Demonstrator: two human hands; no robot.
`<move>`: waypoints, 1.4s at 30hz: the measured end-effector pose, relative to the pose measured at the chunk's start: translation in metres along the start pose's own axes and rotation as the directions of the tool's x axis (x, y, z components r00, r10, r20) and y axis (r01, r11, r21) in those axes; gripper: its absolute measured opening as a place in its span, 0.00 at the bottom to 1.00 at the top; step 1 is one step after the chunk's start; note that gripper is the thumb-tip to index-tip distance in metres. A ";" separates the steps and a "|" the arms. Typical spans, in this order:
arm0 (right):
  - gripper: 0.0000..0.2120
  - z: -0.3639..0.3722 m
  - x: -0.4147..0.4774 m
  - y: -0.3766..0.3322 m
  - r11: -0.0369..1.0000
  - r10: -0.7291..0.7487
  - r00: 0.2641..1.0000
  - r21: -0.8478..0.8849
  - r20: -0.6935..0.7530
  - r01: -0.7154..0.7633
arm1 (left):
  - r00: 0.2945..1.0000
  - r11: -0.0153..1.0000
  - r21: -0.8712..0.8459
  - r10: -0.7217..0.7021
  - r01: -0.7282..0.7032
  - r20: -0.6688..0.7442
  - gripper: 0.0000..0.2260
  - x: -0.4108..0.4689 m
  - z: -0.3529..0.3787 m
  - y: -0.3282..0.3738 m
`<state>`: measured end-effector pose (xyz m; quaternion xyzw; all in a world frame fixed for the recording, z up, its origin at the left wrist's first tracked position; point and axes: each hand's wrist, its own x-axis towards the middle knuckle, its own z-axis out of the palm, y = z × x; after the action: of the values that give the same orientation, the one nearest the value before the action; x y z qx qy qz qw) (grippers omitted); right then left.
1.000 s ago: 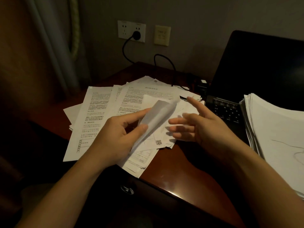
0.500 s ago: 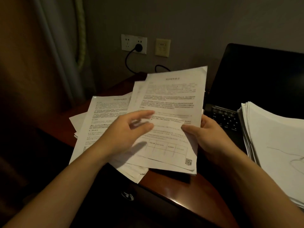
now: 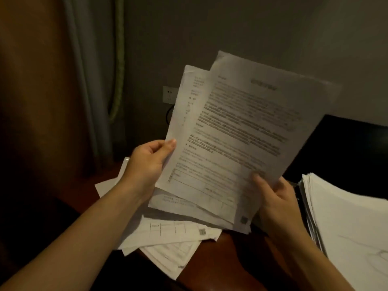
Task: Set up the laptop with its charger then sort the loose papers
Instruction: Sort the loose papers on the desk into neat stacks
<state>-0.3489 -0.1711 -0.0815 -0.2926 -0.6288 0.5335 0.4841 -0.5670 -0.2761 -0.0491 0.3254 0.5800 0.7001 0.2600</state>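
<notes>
while both hands are up above the desk (image 3: 220,261), they hold a small fan of printed sheets (image 3: 241,133) in front of the wall, tilted so its top leans to the right. the left hand (image 3: 147,164) pinches the left edge of the fan, thumb pressed on the printed face and the other fingers curled out of sight behind the paper. the right hand (image 3: 275,198) grips the lower right part, its thumb lying on the front near the bottom edge and the rest of its fingers hidden behind. at least three sheets show in the fan, slid apart from one another, and the front one carries blocks of text and a table near its foot; the print is too blurred to read. under the hands more loose papers (image 3: 172,234) lie scattered and overlapping on the desk, some reaching past its near edge. to the right a thick stack of paper (image 3: 346,217) lies squared up, its top sheet mostly white. behind that stack the laptop (image 3: 346,148) stands open with a dark screen, partly covered by the held sheets. on the wall a white socket (image 3: 169,94) peeks out beside the fan's left edge, and a dark cable (image 3: 169,116) loops just below it; where the cable ends is hidden. a grey curtain (image 3: 88,80) hangs at the left
</notes>
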 end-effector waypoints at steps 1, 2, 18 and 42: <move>0.08 0.002 0.004 -0.006 0.999 -0.022 1.000 0.028 0.014 0.022 | 0.999 0.999 -0.037 0.032 -0.032 -0.002 0.11 0.001 0.001 0.004; 0.09 0.003 0.007 -0.014 0.997 -0.035 0.999 0.073 0.034 0.032 | 0.998 0.995 -0.074 0.063 -0.063 -0.009 0.12 0.002 0.003 0.008; 0.13 0.003 0.021 -0.023 0.990 -0.123 0.989 -0.059 0.078 0.128 | 0.958 0.953 0.108 0.288 -0.284 -0.021 0.05 -0.006 0.018 -0.017; 0.25 -0.202 -0.050 -0.035 0.897 0.068 0.955 -0.401 -0.287 -0.184 | 0.843 0.980 0.164 0.006 -0.112 0.538 0.29 -0.049 0.198 -0.038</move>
<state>-0.1399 -0.1467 -0.0704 -0.5000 -0.6382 0.3707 0.4531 -0.3858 -0.1780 -0.0710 0.5485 0.5379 0.5311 0.3574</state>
